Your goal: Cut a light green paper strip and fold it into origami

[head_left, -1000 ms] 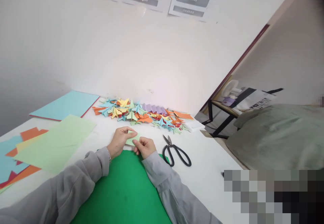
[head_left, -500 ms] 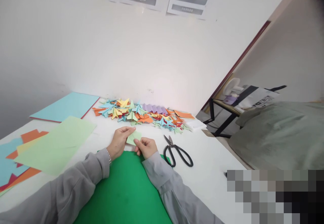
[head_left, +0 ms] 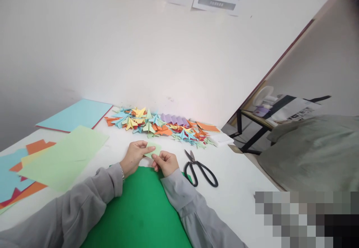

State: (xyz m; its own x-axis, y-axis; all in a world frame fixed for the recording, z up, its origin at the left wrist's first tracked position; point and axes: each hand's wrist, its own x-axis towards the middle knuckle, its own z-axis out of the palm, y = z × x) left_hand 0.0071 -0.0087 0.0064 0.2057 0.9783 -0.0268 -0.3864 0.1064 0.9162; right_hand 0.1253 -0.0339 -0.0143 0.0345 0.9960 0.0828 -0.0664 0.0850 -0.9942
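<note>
My left hand (head_left: 135, 156) and my right hand (head_left: 167, 162) pinch a small piece of light green paper (head_left: 153, 149) between them, just above the white table (head_left: 232, 188). The left thumb and fingers grip its left edge; the right fingers grip its lower right corner. Both hands hover past the far edge of a dark green sheet (head_left: 140, 210) that lies under my grey sleeves. Black scissors (head_left: 200, 168) lie shut on the table just right of my right hand.
A heap of folded coloured paper shapes (head_left: 159, 125) lies along the wall. Light green (head_left: 66, 156), blue (head_left: 77, 115) and orange sheets lie at the left. A person in a grey-green top (head_left: 311, 154) sits at the right, near a black-legged side table (head_left: 252, 122).
The view has shifted slightly, so everything sits a little further right. My hands keep their hold on the small green paper, which has turned slightly between the fingers.
</note>
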